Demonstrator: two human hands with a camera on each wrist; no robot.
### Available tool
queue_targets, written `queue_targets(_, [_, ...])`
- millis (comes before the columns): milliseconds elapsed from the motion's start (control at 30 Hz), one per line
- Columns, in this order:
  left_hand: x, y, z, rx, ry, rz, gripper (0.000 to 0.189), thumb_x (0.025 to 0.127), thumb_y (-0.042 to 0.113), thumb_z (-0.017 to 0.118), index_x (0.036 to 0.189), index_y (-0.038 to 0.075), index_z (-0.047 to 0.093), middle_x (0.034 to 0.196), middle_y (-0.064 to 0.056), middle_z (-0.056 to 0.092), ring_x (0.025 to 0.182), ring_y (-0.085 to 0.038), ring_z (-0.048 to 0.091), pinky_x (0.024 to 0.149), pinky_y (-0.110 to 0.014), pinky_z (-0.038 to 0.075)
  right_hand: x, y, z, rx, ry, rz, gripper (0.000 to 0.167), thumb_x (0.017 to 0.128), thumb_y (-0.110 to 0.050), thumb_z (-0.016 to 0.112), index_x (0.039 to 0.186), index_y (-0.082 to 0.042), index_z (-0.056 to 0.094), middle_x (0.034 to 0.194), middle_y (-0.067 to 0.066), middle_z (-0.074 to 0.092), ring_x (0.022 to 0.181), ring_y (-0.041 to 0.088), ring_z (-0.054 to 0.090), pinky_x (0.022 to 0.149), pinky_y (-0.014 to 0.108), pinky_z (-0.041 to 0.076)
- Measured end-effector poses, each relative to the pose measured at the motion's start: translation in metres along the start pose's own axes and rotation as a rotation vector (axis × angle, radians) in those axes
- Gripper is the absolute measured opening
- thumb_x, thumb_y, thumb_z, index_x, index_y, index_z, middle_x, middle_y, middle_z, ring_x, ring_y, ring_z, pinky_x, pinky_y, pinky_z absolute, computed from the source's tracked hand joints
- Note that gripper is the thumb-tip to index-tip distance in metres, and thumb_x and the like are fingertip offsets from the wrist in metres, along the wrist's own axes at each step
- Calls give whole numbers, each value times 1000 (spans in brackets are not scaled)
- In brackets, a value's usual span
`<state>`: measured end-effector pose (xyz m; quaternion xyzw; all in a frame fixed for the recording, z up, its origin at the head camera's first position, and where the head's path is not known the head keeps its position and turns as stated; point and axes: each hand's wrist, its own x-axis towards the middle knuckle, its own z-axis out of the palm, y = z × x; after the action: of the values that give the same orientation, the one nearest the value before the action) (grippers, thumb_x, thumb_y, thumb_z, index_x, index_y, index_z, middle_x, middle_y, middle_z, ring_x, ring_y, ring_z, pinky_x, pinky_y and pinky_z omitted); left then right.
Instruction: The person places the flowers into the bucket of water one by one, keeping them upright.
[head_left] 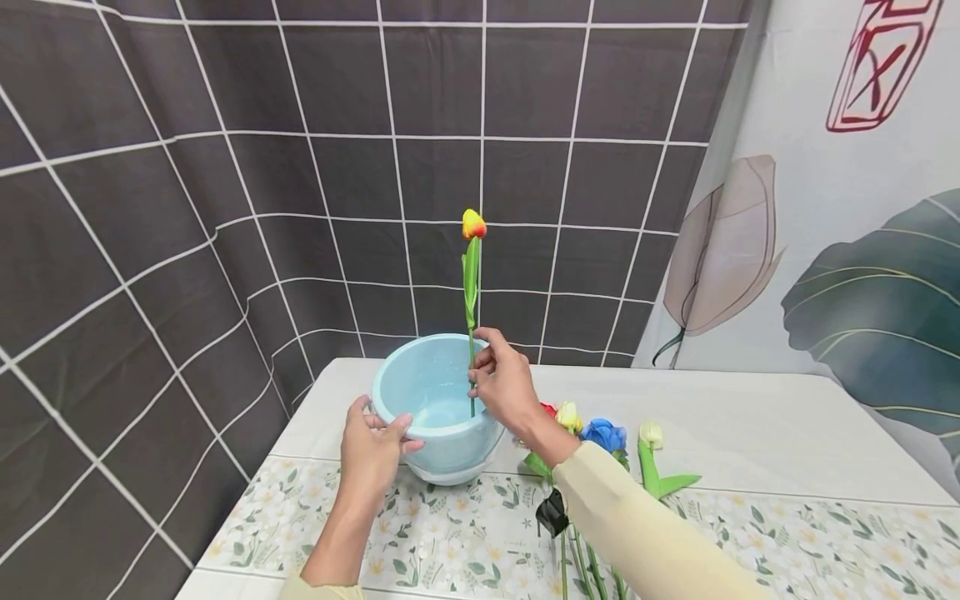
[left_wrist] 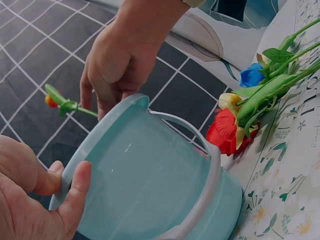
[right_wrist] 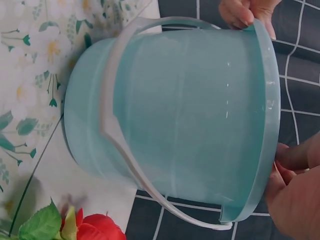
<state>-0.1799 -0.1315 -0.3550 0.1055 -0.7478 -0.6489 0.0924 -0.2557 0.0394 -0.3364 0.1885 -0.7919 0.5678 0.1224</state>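
Observation:
A light blue bucket [head_left: 450, 450] with a pale handle [right_wrist: 114, 120] stands on the table near its back left corner. My left hand [head_left: 371, 454] grips the bucket's rim at the left front, thumb and fingers on either side of it. With my right hand [head_left: 506, 383] I pinch the stem of a yellow and orange tulip [head_left: 473, 225], upright over the bucket's right side. The lower end of its stem reaches down inside the rim. In the right wrist view the bucket wall hides the stem, and the right fingers show at the rim.
Right of the bucket lie several artificial flowers: a blue flower [head_left: 603, 435], a red flower [left_wrist: 231, 132], a pale yellow flower [head_left: 568, 416] and a white tulip [head_left: 651, 435]. A black object [head_left: 552, 512] is by their stems. A dark gridded curtain [head_left: 525, 175] hangs behind the table.

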Motion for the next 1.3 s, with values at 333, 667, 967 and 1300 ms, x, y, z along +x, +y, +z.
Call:
queue_targets(333, [1, 0, 1, -11, 5, -8, 74, 98, 5, 54, 152, -3, 3, 110, -22, 41, 71, -16, 69, 74, -22, 63, -2, -2, -1, -187, -66, -72, 38, 85, 10, 64, 121, 1, 59, 86, 10, 63, 75, 17, 63, 60, 19, 59])
queue_targets(667, [1, 0, 1, 13, 4, -21, 75, 99, 8, 53, 152, -1, 2, 107, -19, 40, 74, -17, 70, 79, -21, 62, -7, -4, -18, -46, 44, 4, 15, 97, -8, 56, 110, -3, 62, 83, 8, 63, 72, 25, 65, 57, 24, 61])
queue_targets(967, [1, 0, 2, -13, -3, -21, 74, 99, 7, 52, 152, -2, 2, 117, -23, 39, 75, -16, 69, 75, -20, 62, -13, -2, -46, 91, 153, 84, 11, 96, -4, 57, 104, -1, 64, 86, 20, 64, 68, 28, 64, 60, 38, 64])
queue_targets(1300, [0, -1, 0, 30, -3, -40, 75, 100, 13, 52, 153, 0, 1, 121, -24, 39, 79, -18, 70, 77, -20, 62, -36, 4, -81, 86, 220, 205, 14, 99, -8, 55, 107, 0, 61, 90, 23, 62, 66, 20, 63, 58, 33, 64])
